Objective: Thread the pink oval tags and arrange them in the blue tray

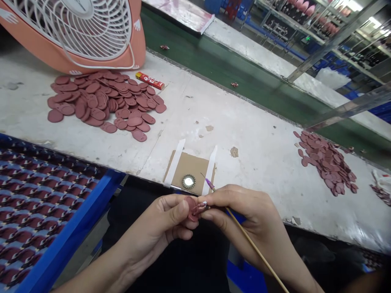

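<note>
My left hand (166,221) is closed, pinching a small dark-red oval piece (191,208) just in front of the table edge. My right hand (241,215) is closed around a thin wooden stick (253,246) with a purple needle tip (209,183), and its fingertips also touch the piece. The two hands meet at the piece. Just beyond them a brown cardboard square (187,167) is taped to the table, with a small round metal-rimmed cup (188,181) on it.
A large heap of dark-red oval pieces (100,101) lies at the left, next to a red tube (150,80) and an orange fan (79,32). A second heap (328,162) lies at the right. A blue tray with patterned rows (39,203) stands at my left. A green belt (232,69) runs behind.
</note>
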{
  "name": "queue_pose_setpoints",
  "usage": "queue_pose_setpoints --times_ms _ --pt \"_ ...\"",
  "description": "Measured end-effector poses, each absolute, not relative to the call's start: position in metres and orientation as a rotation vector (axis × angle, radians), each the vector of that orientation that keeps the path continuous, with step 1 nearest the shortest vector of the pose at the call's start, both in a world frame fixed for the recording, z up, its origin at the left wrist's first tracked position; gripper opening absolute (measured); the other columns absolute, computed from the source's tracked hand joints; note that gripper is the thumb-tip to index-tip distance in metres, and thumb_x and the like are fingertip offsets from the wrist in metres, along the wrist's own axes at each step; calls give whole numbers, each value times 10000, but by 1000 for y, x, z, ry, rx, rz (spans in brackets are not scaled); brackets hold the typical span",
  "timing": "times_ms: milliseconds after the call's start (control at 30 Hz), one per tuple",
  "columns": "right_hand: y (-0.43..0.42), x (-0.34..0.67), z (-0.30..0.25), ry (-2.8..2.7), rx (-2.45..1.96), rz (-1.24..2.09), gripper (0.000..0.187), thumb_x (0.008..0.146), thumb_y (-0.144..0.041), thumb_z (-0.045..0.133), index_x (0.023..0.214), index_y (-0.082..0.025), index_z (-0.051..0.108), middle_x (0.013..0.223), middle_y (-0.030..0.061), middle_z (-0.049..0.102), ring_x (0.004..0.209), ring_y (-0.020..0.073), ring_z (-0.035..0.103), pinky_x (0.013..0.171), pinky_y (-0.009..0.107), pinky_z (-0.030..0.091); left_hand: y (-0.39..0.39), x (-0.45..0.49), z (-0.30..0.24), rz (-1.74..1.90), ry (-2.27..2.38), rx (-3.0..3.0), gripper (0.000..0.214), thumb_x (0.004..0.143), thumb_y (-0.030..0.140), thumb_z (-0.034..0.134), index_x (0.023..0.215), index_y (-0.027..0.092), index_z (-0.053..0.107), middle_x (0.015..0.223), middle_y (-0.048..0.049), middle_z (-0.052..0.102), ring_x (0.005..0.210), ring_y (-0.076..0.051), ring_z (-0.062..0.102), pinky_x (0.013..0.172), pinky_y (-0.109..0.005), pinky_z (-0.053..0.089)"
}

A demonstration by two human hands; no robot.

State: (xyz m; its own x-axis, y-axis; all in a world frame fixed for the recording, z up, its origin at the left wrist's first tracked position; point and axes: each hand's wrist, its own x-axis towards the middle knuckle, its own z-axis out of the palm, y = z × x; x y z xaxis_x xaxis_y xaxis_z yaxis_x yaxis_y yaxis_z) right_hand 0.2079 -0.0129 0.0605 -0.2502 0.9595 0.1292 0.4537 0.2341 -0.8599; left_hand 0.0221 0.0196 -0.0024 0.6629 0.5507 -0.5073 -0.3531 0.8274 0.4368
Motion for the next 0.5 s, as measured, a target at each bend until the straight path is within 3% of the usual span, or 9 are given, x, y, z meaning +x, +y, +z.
queue_pose_setpoints --times_ms 500 --pt "-12 200 63 -1935 -1299 845 117 963 -80 625 1046 -144 679 886 6 667 786 111 633 756 193 506 11 20 -2 497 748 131 266 588 367 926 703 164 800 607 -5 703 529 -56 620 530 -108 536"
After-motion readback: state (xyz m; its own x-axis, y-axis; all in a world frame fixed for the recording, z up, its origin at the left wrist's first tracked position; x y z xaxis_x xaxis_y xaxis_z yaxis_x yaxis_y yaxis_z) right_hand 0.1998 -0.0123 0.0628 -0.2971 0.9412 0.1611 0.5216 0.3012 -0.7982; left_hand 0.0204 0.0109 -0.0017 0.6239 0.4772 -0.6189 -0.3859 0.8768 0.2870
